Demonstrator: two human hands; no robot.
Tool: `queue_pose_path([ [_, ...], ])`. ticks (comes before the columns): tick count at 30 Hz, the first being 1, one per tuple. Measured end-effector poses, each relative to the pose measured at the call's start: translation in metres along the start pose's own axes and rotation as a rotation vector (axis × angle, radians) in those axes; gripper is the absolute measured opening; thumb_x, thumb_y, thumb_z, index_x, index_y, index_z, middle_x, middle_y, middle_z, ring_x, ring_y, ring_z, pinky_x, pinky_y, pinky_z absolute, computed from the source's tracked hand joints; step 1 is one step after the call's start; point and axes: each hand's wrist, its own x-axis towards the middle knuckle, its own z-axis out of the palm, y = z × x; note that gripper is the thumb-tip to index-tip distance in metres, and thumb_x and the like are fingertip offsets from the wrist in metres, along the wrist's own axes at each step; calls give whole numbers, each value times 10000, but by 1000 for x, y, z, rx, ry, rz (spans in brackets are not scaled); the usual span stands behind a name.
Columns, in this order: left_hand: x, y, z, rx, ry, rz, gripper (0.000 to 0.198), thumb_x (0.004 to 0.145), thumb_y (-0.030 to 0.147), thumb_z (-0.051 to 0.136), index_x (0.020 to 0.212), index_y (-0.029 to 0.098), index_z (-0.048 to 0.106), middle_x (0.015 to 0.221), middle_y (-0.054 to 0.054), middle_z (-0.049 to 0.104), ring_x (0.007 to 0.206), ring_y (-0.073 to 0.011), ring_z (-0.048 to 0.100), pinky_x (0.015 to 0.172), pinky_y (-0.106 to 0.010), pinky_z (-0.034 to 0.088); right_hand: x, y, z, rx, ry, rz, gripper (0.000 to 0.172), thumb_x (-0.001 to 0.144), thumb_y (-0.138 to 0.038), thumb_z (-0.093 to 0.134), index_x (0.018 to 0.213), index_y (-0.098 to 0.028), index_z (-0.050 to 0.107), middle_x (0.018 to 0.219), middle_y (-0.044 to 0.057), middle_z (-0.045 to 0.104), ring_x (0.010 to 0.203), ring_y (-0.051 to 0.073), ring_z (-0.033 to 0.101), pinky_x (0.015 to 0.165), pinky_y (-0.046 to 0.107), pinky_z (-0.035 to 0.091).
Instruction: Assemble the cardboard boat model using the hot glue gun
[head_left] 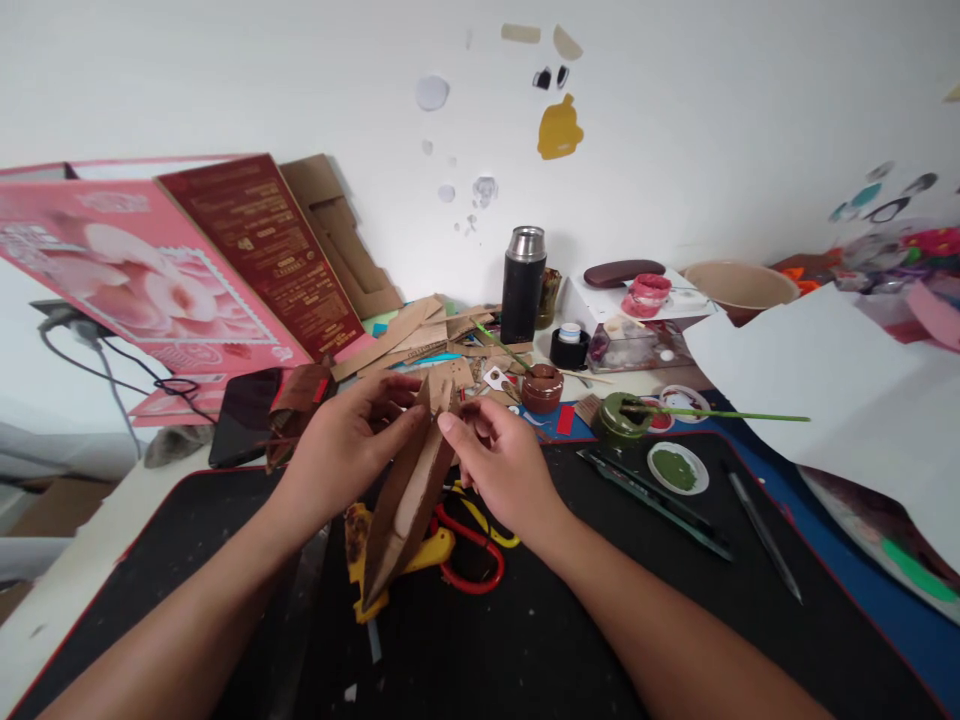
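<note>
Between my hands is a long, boat-shaped cardboard piece (409, 510), brown outside and paler within, tilted with its pointed end toward me. My left hand (352, 435) grips its far left side with thumb and fingers. On the far right side, my right hand (502, 455) pinches the edge with its thumb; its other fingers curl partly out of sight. Beneath the cardboard lie a yellow glue gun (431, 552), partly covered, and scissors with a red handle (487, 575). A yellow loop (495, 525) shows beside them.
Cardboard scraps (420, 335) pile up behind my hands. A black thermos (523, 285) stands by the wall. At right are a brown paint jar (542, 390), a green paint jar (619, 420), a lid of green paint (679, 468), a dark green cutter (652, 505) and a pen (765, 535). A pink box (150, 270) leans left.
</note>
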Motion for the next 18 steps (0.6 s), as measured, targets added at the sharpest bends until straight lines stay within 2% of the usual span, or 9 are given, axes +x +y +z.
queue_pose_path([
  [7,-2,-4,3,39,-12,-29,413,929,507,704,1218,213,718,1053,-71,819,948,-262,766,827,-373,577,0,2,1,62,7,18,326,956,-541,682,931,-217,655,663,-38,578,501,124,517,459,248,402],
  [12,-2,-3,3,-6,-35,-22,426,935,478,696,1258,201,704,998,-65,810,907,-245,757,801,-352,571,1,-2,0,146,-19,63,302,956,-519,667,933,-218,645,601,-69,541,448,107,488,427,231,401],
  [18,-2,0,3,60,-29,-6,374,940,440,667,1223,204,726,907,-33,784,808,-210,722,716,-306,536,3,-1,0,197,-33,100,334,913,-542,708,931,-216,639,554,-81,538,423,104,484,400,221,381],
])
